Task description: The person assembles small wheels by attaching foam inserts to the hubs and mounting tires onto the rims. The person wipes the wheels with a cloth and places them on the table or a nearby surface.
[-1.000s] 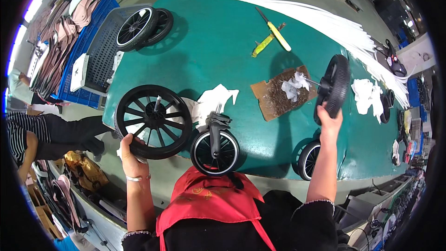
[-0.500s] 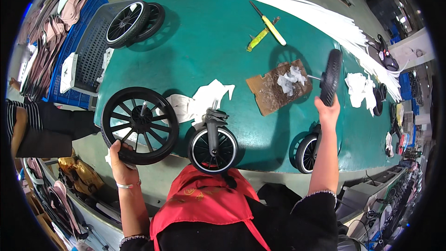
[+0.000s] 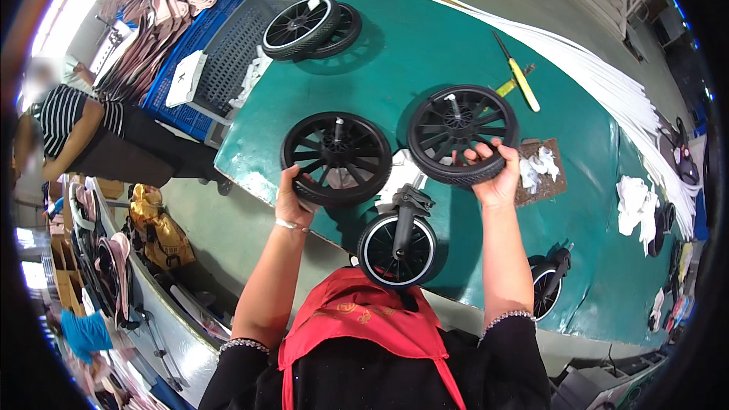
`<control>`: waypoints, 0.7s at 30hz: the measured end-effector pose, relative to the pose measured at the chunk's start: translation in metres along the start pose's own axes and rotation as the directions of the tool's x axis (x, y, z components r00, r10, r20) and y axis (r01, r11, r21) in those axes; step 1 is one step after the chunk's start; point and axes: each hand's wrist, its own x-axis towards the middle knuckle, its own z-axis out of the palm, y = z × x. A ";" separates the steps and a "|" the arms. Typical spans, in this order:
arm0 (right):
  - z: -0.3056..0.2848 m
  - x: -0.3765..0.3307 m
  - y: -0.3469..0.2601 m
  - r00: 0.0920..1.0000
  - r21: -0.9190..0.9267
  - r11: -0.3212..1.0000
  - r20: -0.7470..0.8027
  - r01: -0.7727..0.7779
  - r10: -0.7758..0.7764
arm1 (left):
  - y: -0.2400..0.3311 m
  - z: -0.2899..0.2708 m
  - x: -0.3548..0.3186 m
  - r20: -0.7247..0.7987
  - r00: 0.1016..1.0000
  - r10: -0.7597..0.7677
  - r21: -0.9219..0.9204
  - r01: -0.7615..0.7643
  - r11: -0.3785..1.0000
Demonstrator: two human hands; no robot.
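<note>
My left hand (image 3: 295,199) grips the lower left rim of a large black spoked wheel (image 3: 357,192), whose metal axle points up from the hub. My right hand (image 3: 495,175) holds a second black spoked wheel (image 3: 465,176) by its lower right edge, its axle also facing up. Both wheels are held over the green table. Between them and my red apron stands a small front wheel with a grey fork (image 3: 403,234), at the table edge. A white cloth (image 3: 396,175) lies partly hidden behind that fork and the left wheel.
Two more wheels (image 3: 302,28) lean together at the far left by a grey crate (image 3: 228,53). A yellow-handled tool (image 3: 524,85) and a brown cardboard piece (image 3: 553,187) lie to the right. Another forked wheel (image 3: 547,288) is at the near right. Someone in stripes stands left.
My right hand has brought its wheel from the right toward the middle and turned it from edge-on to face up. The view has shifted, showing more on the left.
</note>
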 end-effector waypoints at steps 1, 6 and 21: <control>-0.004 0.009 0.008 0.999 0.012 0.999 -0.016 -0.035 0.035 | -0.003 -0.004 0.005 -0.008 1.000 -0.020 0.030 0.020 0.999; -0.039 0.027 0.015 0.963 -0.298 0.935 -0.240 -0.195 0.124 | -0.003 -0.028 -0.017 -0.054 0.998 0.011 0.460 0.016 0.888; 0.086 0.012 0.122 0.697 -0.942 0.080 0.183 0.327 -0.693 | 0.170 -0.188 -0.001 0.190 0.964 -0.184 0.547 0.052 0.836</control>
